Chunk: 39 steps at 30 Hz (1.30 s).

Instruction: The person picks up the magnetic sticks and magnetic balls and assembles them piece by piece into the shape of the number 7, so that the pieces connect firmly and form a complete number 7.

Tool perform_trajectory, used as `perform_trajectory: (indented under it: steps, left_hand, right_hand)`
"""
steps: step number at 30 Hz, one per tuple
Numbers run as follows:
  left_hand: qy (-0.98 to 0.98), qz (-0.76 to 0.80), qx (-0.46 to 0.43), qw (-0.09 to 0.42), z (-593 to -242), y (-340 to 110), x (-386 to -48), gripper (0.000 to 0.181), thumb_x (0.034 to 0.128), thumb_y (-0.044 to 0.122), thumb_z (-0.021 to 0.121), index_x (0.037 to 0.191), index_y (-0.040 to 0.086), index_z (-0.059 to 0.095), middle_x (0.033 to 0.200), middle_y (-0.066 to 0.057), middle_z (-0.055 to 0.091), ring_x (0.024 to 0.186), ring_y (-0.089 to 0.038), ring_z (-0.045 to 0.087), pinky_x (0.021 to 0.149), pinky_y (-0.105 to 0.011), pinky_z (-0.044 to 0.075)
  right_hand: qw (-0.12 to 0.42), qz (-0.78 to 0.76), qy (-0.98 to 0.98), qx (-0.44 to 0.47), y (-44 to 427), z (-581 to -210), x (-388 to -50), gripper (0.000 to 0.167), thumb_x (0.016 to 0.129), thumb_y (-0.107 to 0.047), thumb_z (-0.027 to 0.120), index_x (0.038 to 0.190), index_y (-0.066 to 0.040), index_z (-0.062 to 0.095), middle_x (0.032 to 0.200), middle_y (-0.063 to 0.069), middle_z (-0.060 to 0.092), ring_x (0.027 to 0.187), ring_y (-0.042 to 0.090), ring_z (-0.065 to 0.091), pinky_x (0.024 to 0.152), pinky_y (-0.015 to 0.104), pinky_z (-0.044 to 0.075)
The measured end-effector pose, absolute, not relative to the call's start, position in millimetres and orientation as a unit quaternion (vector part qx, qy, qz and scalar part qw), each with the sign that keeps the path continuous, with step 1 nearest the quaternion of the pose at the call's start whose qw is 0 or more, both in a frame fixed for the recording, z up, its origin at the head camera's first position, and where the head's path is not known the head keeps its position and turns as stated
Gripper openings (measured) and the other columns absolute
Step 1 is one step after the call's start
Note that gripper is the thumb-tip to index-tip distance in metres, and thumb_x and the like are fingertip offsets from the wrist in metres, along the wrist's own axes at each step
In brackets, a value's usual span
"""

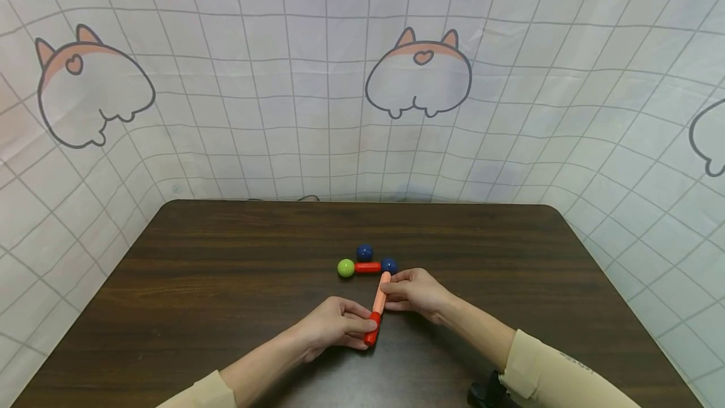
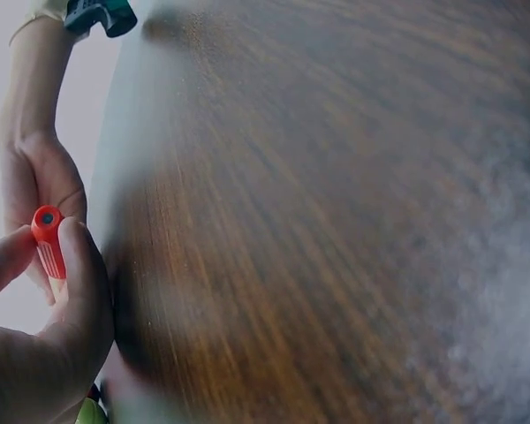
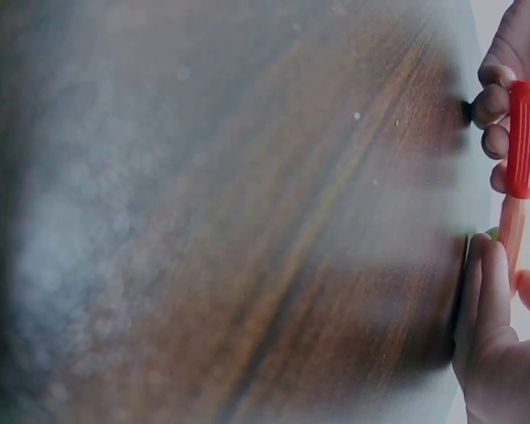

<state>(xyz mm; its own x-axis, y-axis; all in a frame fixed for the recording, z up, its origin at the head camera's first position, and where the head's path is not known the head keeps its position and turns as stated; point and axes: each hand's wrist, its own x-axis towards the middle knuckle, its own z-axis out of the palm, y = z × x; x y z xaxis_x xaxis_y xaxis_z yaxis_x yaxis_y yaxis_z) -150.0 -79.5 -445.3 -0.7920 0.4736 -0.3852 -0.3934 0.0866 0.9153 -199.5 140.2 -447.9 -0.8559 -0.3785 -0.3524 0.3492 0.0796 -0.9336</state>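
My left hand (image 1: 335, 326) pinches a red stick (image 1: 370, 337) between thumb and fingers, near the middle of the table. A dark round spot shows in this stick's end in the left wrist view. In line with it, end to end, is a longer peach-coloured stick (image 1: 381, 298), which my right hand (image 1: 420, 294) holds near its far end. That far end lies close to a dark blue ball (image 1: 389, 265); whether they touch, I cannot tell. Another red stick (image 1: 368, 267) lies between this ball and a lime green ball (image 1: 346, 268), meeting both. Just behind rests a second blue ball (image 1: 365, 252).
All of it is on a dark wood-grain table (image 1: 226, 257). A white grid-patterned curtain (image 1: 272, 112) with cartoon drawings surrounds its back and sides. By the right sleeve (image 1: 544, 364) a black device (image 1: 487, 392) is worn on the wrist.
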Motion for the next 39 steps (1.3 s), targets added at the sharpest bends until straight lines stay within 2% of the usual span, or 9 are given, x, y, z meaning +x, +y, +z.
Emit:
perform_trajectory:
  steps: [12,20,27,33,39]
  left_hand:
    - [0.671,0.671,0.037,0.313,-444.8,-87.3,-151.5,0.030,0.0980,0.006,0.070,0.120,-0.012,0.064,0.101,-0.014,0.072,0.085,-0.020,0.071,0.079,-0.035,0.059]
    - [0.697,0.662,0.049,0.272,-442.3,-95.9,-158.9,0.033,0.0982,0.008,0.070,0.122,-0.015,0.065,0.102,-0.013,0.072,0.080,-0.017,0.070,0.079,-0.034,0.059]
    - [0.736,0.649,0.058,0.185,-433.8,-97.5,-168.6,0.030,0.0966,0.009,0.072,0.119,-0.010,0.068,0.101,-0.010,0.072,0.085,-0.024,0.068,0.080,-0.036,0.058]
    - [0.766,0.634,0.044,0.097,-430.6,-97.6,-181.5,0.024,0.0969,0.011,0.072,0.116,-0.003,0.072,0.102,-0.007,0.071,0.093,-0.030,0.067,0.088,-0.043,0.055]
    - [0.760,0.648,0.019,0.052,-433.4,-98.8,-197.1,0.022,0.0963,0.011,0.072,0.115,0.000,0.074,0.109,-0.008,0.071,0.101,-0.028,0.062,0.095,-0.048,0.047]
  right_hand:
    - [0.266,-0.680,0.683,-0.005,140.0,-449.3,-200.3,0.047,0.100,-0.006,0.066,0.132,0.020,0.043,0.113,0.022,0.064,0.098,0.023,0.069,0.087,0.036,0.057]
    - [0.263,-0.685,0.679,-0.005,139.7,-449.5,-200.2,0.049,0.100,-0.005,0.066,0.133,0.022,0.042,0.114,0.023,0.064,0.098,0.024,0.070,0.088,0.037,0.057]
    - [0.261,-0.683,0.682,-0.007,139.3,-450.5,-200.6,0.046,0.100,-0.005,0.066,0.131,0.022,0.044,0.111,0.022,0.066,0.095,0.023,0.070,0.086,0.036,0.057]
    - [0.262,-0.682,0.682,-0.017,140.1,-451.4,-200.9,0.045,0.100,-0.006,0.065,0.130,0.022,0.046,0.109,0.021,0.067,0.096,0.023,0.071,0.086,0.037,0.057]
    - [0.265,-0.681,0.682,-0.018,140.2,-450.6,-200.6,0.045,0.101,-0.006,0.065,0.130,0.022,0.046,0.110,0.020,0.067,0.096,0.023,0.071,0.087,0.037,0.057]
